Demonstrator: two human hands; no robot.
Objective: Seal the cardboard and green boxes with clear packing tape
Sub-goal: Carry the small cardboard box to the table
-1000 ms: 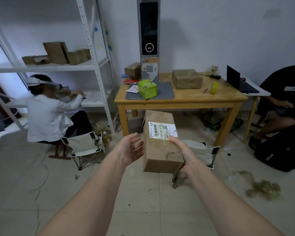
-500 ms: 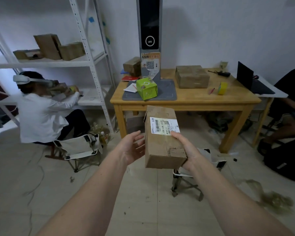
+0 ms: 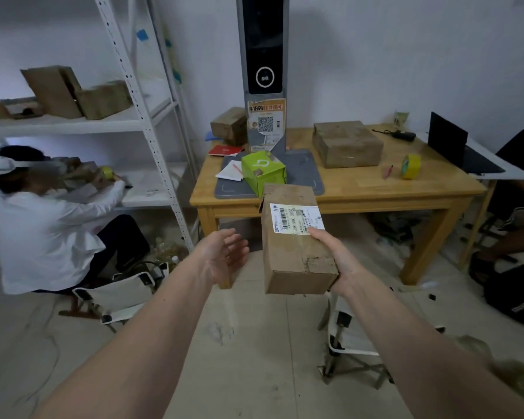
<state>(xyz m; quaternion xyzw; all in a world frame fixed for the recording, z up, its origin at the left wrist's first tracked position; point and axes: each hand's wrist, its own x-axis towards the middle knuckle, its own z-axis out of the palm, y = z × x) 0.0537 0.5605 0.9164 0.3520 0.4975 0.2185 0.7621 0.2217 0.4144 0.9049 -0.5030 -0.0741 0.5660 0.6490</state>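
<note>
My right hand (image 3: 335, 261) has the cardboard box (image 3: 294, 240) at mid-frame, thumb across its top by the white label (image 3: 295, 218), fingers wrapped underneath. My left hand (image 3: 221, 257) is just beside the box, palm toward it, fingers loose, holding nothing, not touching. Above, on the table (image 3: 375, 189), the green box (image 3: 262, 172) sits on a grey mat (image 3: 309, 173); a roll of tape (image 3: 410, 166) stands at the right, a bigger brown box (image 3: 347, 143) between them.

Cardboard box (image 3: 294, 246), labelled, gripped in right hand (image 3: 335, 261); left hand (image 3: 221, 258) open beside it, apart. Green box (image 3: 262, 173), tape roll (image 3: 410, 166) on desk (image 3: 375, 189).
</note>
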